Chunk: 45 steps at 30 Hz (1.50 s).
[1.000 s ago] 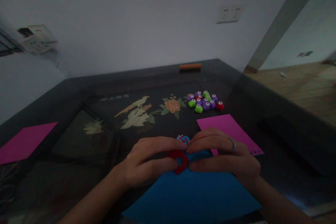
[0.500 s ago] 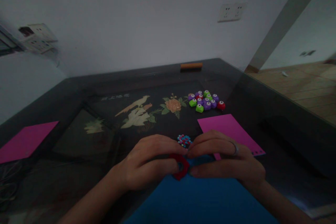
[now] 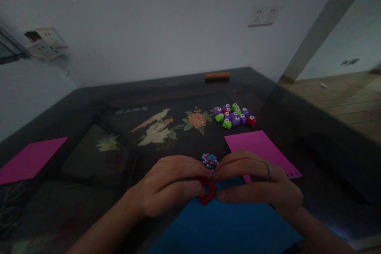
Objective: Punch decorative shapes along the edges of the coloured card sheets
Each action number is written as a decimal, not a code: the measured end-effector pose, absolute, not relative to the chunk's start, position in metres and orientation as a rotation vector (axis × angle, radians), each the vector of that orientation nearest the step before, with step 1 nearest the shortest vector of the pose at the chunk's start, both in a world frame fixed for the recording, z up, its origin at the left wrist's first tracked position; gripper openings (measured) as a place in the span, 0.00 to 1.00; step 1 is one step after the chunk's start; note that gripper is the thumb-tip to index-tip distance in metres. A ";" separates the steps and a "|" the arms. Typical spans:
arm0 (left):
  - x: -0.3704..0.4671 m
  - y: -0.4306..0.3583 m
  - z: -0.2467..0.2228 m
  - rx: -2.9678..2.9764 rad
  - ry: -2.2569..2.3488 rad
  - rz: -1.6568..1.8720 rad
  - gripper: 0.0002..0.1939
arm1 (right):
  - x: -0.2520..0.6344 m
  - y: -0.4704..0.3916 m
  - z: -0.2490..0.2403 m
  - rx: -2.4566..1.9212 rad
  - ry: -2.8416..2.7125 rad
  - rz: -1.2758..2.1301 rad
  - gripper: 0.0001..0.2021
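Observation:
My left hand (image 3: 169, 186) is closed on a small red piece (image 3: 210, 193) with a rounded outline and an opening in it; its material is hard to tell. My right hand (image 3: 258, 182), with a ring on one finger, has its fingertips at the piece's right edge, and what lies between them is hidden. Both hands are over the upper edge of a blue sheet (image 3: 226, 226). Just beyond the fingertips lies a small pile of blue, pink and white star-shaped bits (image 3: 209, 159). A pink sheet (image 3: 262, 143) lies partly behind my right hand.
Several purple, green and red pieces with eye-like dots (image 3: 235, 118) sit on the dark glossy table (image 3: 166, 91). An orange-brown stick (image 3: 217, 76) lies at the back edge. Another pink sheet (image 3: 32, 158) is at the left, and a black flat object (image 3: 336, 166) at the right.
The red piece has shifted and tilted very slightly between my hands. The blue sheet's lower part sits a little differently. The view has moved slightly; both hands keep nearly the same pose.

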State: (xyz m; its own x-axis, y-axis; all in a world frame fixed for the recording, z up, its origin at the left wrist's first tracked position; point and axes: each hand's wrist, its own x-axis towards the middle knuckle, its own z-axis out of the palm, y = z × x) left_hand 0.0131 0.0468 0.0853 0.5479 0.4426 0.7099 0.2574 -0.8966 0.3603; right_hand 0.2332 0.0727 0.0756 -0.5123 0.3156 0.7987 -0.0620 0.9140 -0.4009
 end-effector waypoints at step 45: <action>0.016 0.045 0.077 2.564 0.614 1.437 0.07 | 0.236 0.073 0.072 -0.174 -2.082 0.477 0.12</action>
